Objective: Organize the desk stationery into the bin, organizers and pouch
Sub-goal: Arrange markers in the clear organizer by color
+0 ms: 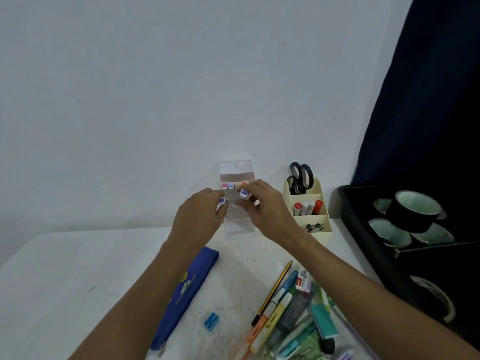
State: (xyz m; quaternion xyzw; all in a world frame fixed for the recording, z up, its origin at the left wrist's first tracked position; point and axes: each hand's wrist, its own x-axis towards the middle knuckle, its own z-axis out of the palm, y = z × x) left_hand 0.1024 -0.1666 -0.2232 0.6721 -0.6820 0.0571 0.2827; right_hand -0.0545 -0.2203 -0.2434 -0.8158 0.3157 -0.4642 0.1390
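A clear acrylic organizer (236, 168) stands against the wall with several colour-capped markers (233, 185) upright in its back row. My left hand (201, 214) grips a purple-capped marker (222, 201) at the organizer's front left. My right hand (262, 206) grips another purple-capped marker (243, 194) just in front of that row. A blue pouch (187, 289) lies on the white desk under my left forearm. A pile of highlighters, pens and a pencil (272, 292) lies at the lower right.
A cream organizer (324, 201) to the right holds black scissors (301, 178), markers and clips. A black bin (363, 229) at the far right holds tape rolls (413, 209). A blue sharpener (211, 320) lies near the pouch. A staples box (304, 281) tops the pile.
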